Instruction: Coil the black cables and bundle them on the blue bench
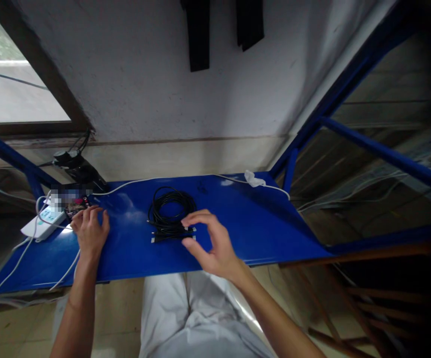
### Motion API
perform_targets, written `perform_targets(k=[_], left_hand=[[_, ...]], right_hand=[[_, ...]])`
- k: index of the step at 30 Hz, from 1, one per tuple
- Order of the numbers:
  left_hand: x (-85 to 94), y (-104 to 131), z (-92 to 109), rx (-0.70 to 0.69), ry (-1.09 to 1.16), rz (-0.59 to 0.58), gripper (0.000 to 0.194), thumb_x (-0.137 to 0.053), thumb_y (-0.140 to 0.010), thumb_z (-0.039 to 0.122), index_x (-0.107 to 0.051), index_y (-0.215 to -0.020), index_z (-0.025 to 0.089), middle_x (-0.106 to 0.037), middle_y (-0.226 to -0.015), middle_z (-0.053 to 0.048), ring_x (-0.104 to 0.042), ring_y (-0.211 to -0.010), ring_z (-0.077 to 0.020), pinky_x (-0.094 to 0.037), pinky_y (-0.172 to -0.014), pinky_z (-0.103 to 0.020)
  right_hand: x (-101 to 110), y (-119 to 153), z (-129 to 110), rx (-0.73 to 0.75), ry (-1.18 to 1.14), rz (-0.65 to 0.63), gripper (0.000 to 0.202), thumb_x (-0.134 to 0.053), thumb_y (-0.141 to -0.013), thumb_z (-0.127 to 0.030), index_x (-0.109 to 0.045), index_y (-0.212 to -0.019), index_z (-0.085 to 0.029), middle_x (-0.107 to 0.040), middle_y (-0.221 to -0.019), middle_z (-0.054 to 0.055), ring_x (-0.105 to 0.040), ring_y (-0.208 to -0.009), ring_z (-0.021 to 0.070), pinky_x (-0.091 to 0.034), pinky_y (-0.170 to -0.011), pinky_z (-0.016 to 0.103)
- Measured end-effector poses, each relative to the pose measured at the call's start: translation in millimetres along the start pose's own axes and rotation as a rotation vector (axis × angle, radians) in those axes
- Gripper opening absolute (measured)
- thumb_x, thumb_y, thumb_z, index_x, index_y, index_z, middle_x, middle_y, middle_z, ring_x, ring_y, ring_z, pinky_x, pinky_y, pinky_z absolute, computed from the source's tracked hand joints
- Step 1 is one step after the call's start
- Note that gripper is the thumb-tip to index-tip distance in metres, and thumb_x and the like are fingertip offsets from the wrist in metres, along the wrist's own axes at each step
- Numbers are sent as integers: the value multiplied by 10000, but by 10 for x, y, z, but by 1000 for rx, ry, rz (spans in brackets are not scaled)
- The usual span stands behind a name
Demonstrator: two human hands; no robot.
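A coil of black cable (170, 206) lies on the blue table, its several ends with light metal plugs gathered along the near side. My right hand (213, 243) is at the coil's right, thumb and index finger apart in a C shape around the plug ends, holding nothing that shows. At the left, my left hand (90, 231) reaches palm down with its fingers spread and slightly bent. Its fingertips are at a small dark item with a pink patch (76, 203), partly blurred; whether they touch it I cannot tell.
A white power strip (46, 222) with cords lies left of my left hand. Behind it leans a black cylindrical object (79, 169). A white cord (152, 179) runs along the back edge of the blue table (264, 223) to a crumpled white piece (253, 179). Blue frame bars (312, 124) rise right.
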State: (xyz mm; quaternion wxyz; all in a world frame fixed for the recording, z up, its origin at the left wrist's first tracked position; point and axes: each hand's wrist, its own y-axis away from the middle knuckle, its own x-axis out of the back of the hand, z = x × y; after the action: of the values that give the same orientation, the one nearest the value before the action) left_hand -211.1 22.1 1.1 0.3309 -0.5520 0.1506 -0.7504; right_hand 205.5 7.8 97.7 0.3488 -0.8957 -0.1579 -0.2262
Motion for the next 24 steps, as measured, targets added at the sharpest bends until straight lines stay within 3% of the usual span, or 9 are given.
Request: perform_targets(k=[4,6,10,15,20,24], left_hand=[[-16,0,-31,-27,33,9,300,-514,-1062,407,-695,-1168,192,-665,-1385,-198,-476,-1411,-416,-243,-1239,-631],[-22,1,-40,-34,55,7,288,-529,-1052,395,-694,-1170,192,-668,-1372,-201,-477,-1408,-415,-253,-1239,-626],[-22,7,-45,-48,77,-3,266,-541,-1032,387,-694,-1146,202,-687,-1327,-190,-514,-1365,-399,-284,-1235,-592],[-34,14,-81,-85,85,-1,258,-536,-1028,400,-681,-1131,214,-704,-1284,-174,-550,-1318,-383,-325,-1207,-551],[-72,15,-162,-124,79,0,216,-574,-1014,356,-686,-1126,210,-714,-1239,-167,-571,-1287,-380,-325,-1197,-569],[-75,29,-187,-177,26,11,213,-575,-1025,328,-690,-1158,208,-723,-1227,-155,-581,-1273,-373,-345,-1184,-555]], right_hand=[[-364,-55,396,46,229,-259,1075,-829,-862,-699,-371,-1663,-147,-454,-1672,252,-409,-1584,386,-379,-1287,573],[-533,-117,590,76,324,-359,1153,-815,-830,-759,-358,-1673,-119,-470,-1660,264,-392,-1592,397,-314,-1315,572],[-684,-265,785,123,473,-484,842,-664,-958,-747,-574,-1490,-100,-706,-1349,208,-636,-1305,353,-424,-1193,505],[-650,-271,766,161,540,-544,622,-578,-1015,-714,-672,-1184,-122,-740,-1110,145,-696,-1054,283,-495,-993,406],[-511,2,744,197,588,-514,522,-600,-1013,-685,-657,-1064,-168,-721,-1033,97,-683,-961,251,-488,-929,381],[-224,327,785,220,620,-453,466,-619,-1016,-662,-651,-1012,-198,-708,-1002,72,-653,-911,236,-468,-869,371]])
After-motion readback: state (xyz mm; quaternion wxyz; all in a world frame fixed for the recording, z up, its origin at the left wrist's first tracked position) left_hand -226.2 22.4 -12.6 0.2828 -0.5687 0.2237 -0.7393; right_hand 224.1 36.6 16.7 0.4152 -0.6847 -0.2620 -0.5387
